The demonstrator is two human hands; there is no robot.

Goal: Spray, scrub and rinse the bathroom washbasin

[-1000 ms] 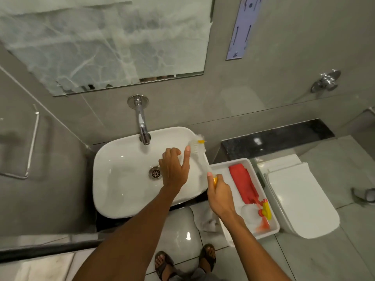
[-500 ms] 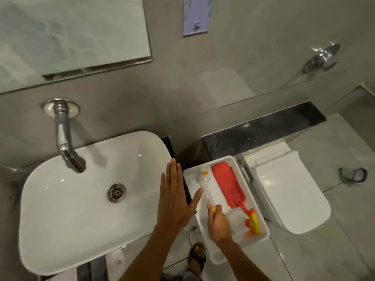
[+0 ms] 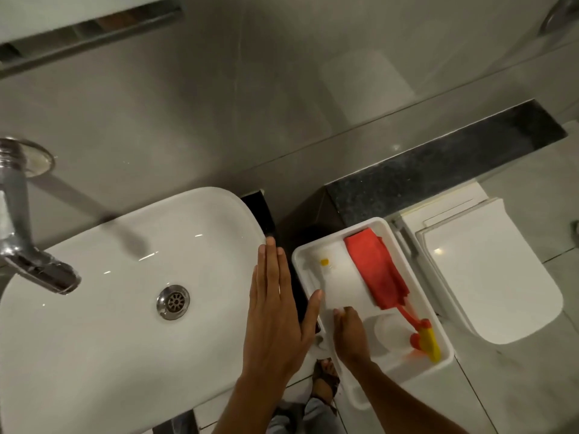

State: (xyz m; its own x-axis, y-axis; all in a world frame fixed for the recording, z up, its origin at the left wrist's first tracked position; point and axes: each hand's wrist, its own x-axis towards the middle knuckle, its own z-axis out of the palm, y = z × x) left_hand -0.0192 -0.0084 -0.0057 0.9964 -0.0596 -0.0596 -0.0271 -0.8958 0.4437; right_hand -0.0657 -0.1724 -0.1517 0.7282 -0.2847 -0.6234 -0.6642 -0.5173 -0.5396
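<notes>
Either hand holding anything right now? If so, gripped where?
Left hand is flat and open, holding nothing. Right hand is in the tray at the brush handle's near end; grip can't be told.

A closed white toilet [image 3: 488,277] sits below a black ledge [image 3: 438,173].

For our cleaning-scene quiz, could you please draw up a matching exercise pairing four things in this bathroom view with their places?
Things:
1. red cloth
2. drain
3. left hand
4. spray bottle

Places:
A. middle of the washbasin
B. far part of the white tray
C. near right corner of the tray
D. over the basin's right rim, fingers flat

Pairs: 1-B, 2-A, 3-D, 4-C
</notes>
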